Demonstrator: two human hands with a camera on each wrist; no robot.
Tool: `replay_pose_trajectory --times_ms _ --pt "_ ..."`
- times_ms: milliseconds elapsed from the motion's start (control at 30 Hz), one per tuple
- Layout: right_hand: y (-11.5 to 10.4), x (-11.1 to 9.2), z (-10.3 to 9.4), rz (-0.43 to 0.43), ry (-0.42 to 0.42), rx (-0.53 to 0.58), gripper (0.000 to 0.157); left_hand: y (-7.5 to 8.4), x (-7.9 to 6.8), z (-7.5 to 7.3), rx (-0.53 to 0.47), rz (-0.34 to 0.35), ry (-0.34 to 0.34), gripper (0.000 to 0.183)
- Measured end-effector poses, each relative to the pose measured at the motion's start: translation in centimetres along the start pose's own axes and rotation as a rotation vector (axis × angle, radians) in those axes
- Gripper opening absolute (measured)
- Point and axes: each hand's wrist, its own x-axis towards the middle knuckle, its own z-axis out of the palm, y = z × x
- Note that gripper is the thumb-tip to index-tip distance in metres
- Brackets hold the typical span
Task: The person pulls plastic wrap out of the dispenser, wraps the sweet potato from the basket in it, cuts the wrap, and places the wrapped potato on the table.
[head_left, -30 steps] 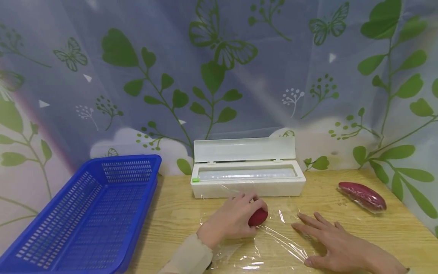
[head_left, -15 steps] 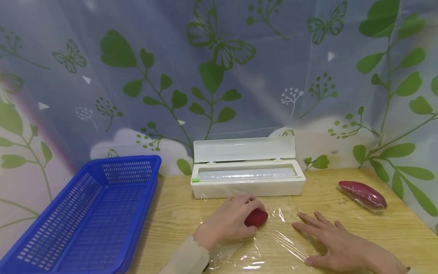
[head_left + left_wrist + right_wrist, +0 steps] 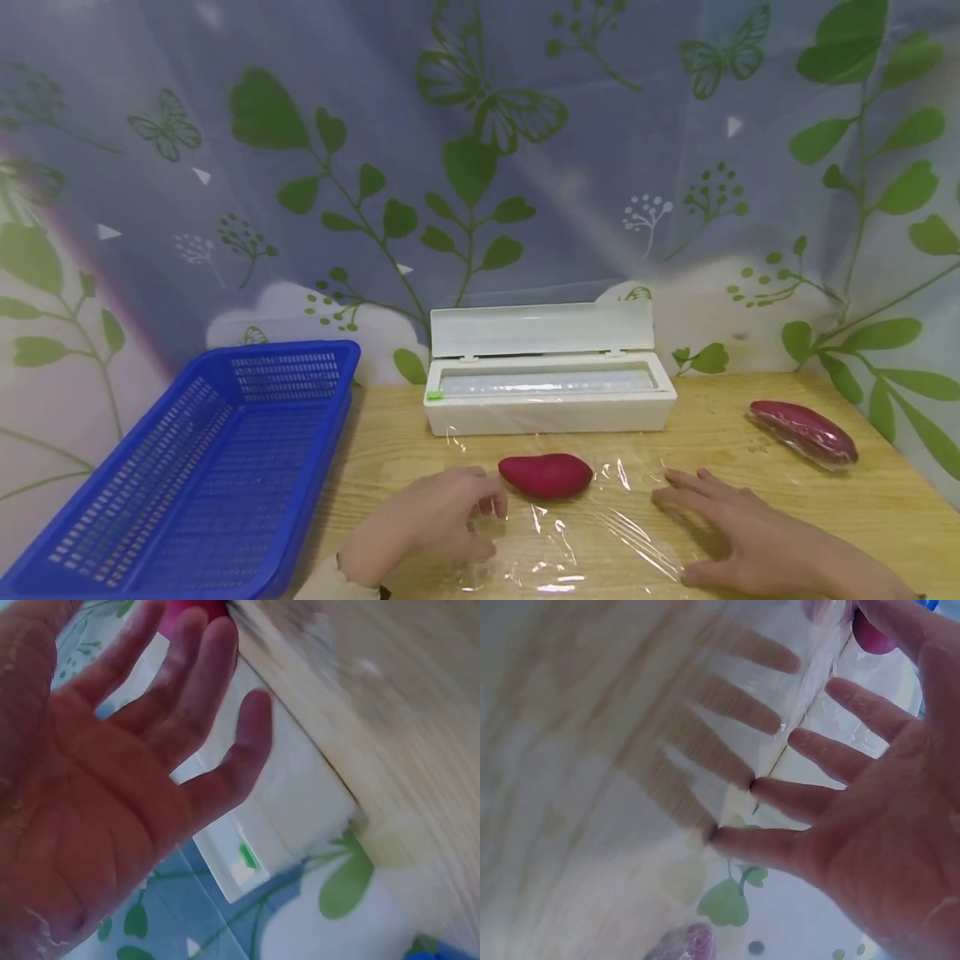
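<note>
A purple-red sweet potato (image 3: 547,477) lies on a sheet of clear plastic wrap (image 3: 551,550) spread over the table. Just left of it, my left hand (image 3: 438,517) holds nothing, its fingers loosely bent; in the left wrist view the palm (image 3: 90,795) is bare. On the right, my right hand (image 3: 750,533) has spread fingers whose tips touch the film or the tabletop, with thin creases running from the thumb toward the sweet potato. Behind stands a white wrap dispenser box (image 3: 551,418), lid up, with a roll of film (image 3: 547,382) inside.
A blue plastic basket (image 3: 347,375) takes up the left side. At the right, a second sweet potato (image 3: 804,433) lies wrapped in film. A patterned curtain (image 3: 480,208) hangs behind the wooden table (image 3: 705,417).
My left hand has let go of the sweet potato and drawn back to the left and toward me. The sweet potato stays on the film, and my right hand has barely moved.
</note>
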Motion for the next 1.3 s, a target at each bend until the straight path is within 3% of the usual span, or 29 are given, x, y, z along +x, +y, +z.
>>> replay_pose_trajectory --times_ms 167,233,333,400,633,867,1133,1300 --pt "0.5 -0.3 -0.7 -0.034 -0.020 -0.020 0.032 -0.7 -2.6 0.7 -0.012 -0.065 -0.113 0.034" --pt "0.7 -0.4 -0.9 -0.103 -0.020 0.020 0.016 -1.1 -3.4 1.1 -0.007 -0.074 -0.125 0.032" --pt "0.9 -0.6 -1.0 -0.213 -0.027 0.090 0.009 -1.6 -4.0 1.5 -0.024 -0.040 -0.123 0.029" --pt "1.1 -0.6 -0.8 -0.242 -0.036 0.118 0.008 -1.9 -4.1 1.7 -0.038 -0.012 -0.106 0.024" --pt "0.9 -0.7 -0.5 -0.153 -0.087 0.097 0.018 -2.2 -4.2 1.9 -0.064 0.025 -0.036 0.019" --pt "0.5 -0.5 -0.5 -0.118 -0.113 0.086 0.019 -2.6 -4.2 0.7 -0.151 0.036 0.063 0.016" --pt "-0.3 -0.3 -0.8 -0.056 -0.168 0.082 0.016 -2.7 -4.0 -0.5 -0.133 0.063 0.144 0.014" --pt "-1.1 -0.3 -1.0 -0.013 -0.195 0.046 0.030 -2.6 -3.8 -0.6 -0.123 0.070 0.213 0.015"
